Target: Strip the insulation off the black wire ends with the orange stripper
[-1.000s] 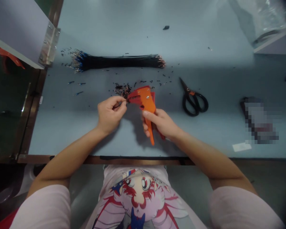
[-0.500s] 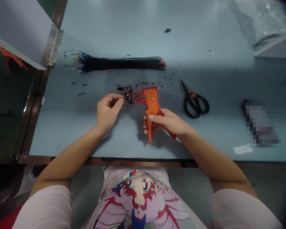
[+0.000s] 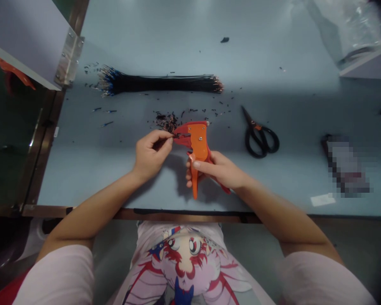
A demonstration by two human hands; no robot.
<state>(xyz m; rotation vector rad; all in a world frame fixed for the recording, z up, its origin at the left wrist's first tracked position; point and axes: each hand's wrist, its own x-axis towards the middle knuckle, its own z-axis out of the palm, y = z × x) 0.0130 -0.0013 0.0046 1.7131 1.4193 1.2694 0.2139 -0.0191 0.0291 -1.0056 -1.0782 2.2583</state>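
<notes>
My right hand [image 3: 217, 169] grips the handles of an orange and red wire stripper [image 3: 195, 144], its jaws pointing left. My left hand [image 3: 152, 154] pinches the end of a thin dark wire [image 3: 177, 135] and holds it at the stripper's jaws. Just beyond the jaws lies a small heap of black insulation scraps [image 3: 167, 120]. Farther back, a long bundle of black wires [image 3: 161, 83] with blue ends on the left and bare ends on the right lies across the pale blue table [image 3: 178, 51].
Black scissors [image 3: 260, 135] lie to the right of the stripper. A blurred dark object [image 3: 346, 163] and a white label [image 3: 323, 199] sit at the right. A clear plastic bag [image 3: 349, 25] is at the back right, a hinged panel [image 3: 28, 42] at the back left.
My left hand left the scrap heap and brought a wire tip to the stripper's jaws. The right hand shifted the stripper slightly toward me and left.
</notes>
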